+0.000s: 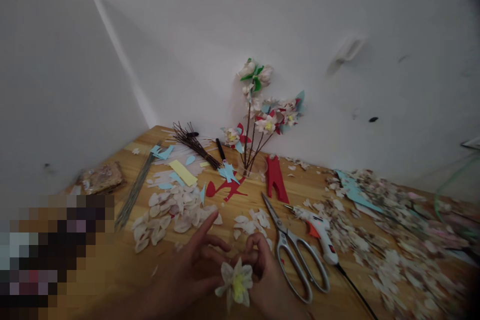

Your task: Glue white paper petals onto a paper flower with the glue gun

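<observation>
A small white paper flower with a yellow centre (236,284) sits low at the table's near edge, pinched between both hands: left hand (187,272) and right hand (268,272) fingers grasp it equally close.

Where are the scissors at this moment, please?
In the head view, the scissors lie open on the wooden table, just right of the right hand and left of the white glue gun.

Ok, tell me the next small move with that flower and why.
Probably lift another petal from the loose petal pile and add it. Both the left hand and right hand pinch the white paper flower, which looks small beside the finished blooms in the vase.
</observation>
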The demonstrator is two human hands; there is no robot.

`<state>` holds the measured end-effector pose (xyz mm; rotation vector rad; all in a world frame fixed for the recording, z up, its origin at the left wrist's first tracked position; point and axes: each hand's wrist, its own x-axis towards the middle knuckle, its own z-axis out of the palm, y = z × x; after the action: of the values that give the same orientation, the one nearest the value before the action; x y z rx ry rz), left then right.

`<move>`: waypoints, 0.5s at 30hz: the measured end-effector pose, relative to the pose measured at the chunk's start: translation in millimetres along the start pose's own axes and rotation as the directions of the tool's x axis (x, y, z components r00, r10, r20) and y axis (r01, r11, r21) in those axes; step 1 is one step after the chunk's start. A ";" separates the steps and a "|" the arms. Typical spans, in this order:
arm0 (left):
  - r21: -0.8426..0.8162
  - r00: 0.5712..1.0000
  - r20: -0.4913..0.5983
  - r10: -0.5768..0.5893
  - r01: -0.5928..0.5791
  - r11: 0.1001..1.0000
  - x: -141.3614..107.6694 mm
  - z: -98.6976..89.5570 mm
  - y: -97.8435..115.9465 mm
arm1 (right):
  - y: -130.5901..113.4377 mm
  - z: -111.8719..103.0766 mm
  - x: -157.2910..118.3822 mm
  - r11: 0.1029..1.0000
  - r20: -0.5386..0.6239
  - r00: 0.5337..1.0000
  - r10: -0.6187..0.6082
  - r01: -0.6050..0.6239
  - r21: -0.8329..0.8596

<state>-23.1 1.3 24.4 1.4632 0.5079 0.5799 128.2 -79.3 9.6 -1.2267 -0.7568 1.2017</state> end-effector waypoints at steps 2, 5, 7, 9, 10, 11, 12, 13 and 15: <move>-0.011 1.000 -0.004 0.010 -0.011 1.000 0.5 1.3 0.4 | -0.6 0.1 0.0 1.000 0.021 1.000 -0.005 0.005 0.006; -0.029 1.000 0.003 0.030 -0.029 0.999 0.8 2.2 -0.7 | 0.2 0.0 0.4 1.000 0.026 0.999 -0.020 0.020 0.017; -0.046 0.999 0.008 0.037 -0.037 0.998 0.5 2.3 -0.6 | 1.1 0.0 0.3 0.999 0.012 1.000 -0.026 0.025 0.028; -0.071 0.999 0.022 0.032 -0.031 0.997 -0.2 2.3 0.5 | 1.8 0.2 -0.3 1.000 0.009 1.000 -0.022 0.021 0.007; -0.083 0.999 0.030 0.025 -0.022 0.996 -0.7 2.3 1.2 | 1.9 0.3 -0.8 1.000 0.012 1.000 -0.020 0.020 -0.009; -0.091 0.999 0.038 0.013 -0.010 0.996 -1.1 2.4 1.6 | 2.0 0.5 -1.5 1.000 0.013 1.000 -0.019 0.020 -0.023; -0.094 0.999 0.042 0.005 -0.001 0.996 -1.6 2.6 1.6 | 2.0 0.7 -2.1 0.999 0.013 1.000 -0.022 0.022 -0.037; -0.091 0.999 0.040 0.005 -0.002 0.996 -1.9 2.9 1.0 | 1.9 0.8 -2.8 0.998 0.011 1.000 -0.028 0.028 -0.049; -0.084 0.999 0.024 0.035 -0.033 0.996 -2.2 3.6 -1.4 | 1.5 0.9 -4.2 0.995 -0.002 0.999 -0.050 0.049 -0.087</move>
<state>-22.4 -2.9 23.0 1.4005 0.4352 0.6020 125.9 -83.2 9.0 -1.2742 -0.8392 1.1354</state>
